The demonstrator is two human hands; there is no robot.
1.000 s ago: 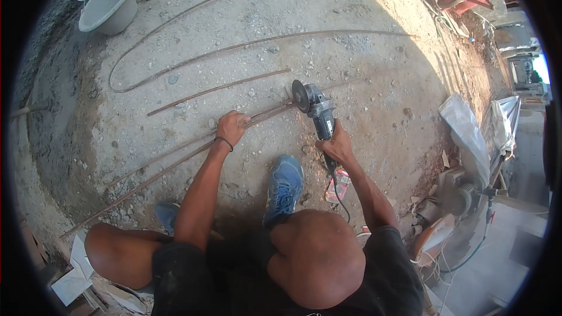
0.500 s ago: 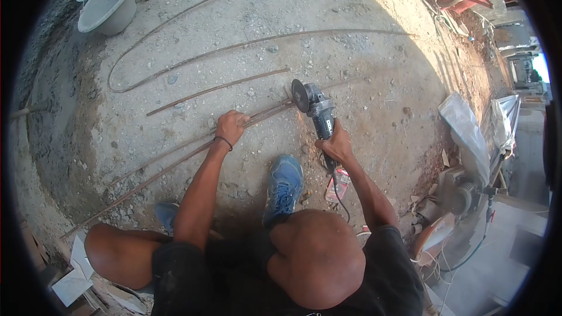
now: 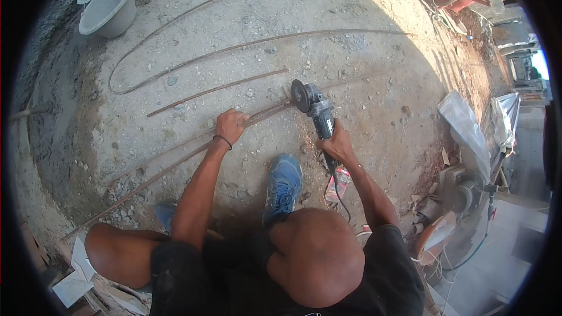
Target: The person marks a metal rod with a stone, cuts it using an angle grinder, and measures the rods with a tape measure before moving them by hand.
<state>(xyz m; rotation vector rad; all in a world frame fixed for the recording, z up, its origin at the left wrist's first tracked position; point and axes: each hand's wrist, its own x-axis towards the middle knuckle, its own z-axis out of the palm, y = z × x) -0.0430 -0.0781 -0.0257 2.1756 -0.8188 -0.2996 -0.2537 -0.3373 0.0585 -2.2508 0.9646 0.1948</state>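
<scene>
Thin, rust-brown metal rods (image 3: 269, 110) sit within the left hand (image 3: 230, 127)'s curled fingers, apparently for steadiness, while the right hand (image 3: 338, 144)'s wrap the black, round-disc angle grinder (image 3: 320, 110).

Black short sleeves, dark wristband, blue laced shoes (image 3: 285, 184)

Head-worn camera looks down past a knee (image 3: 321, 260).
Its close, wide view spans the grinder (image 3: 321, 118) below and buckets (image 3: 121, 20) far left.
</scene>
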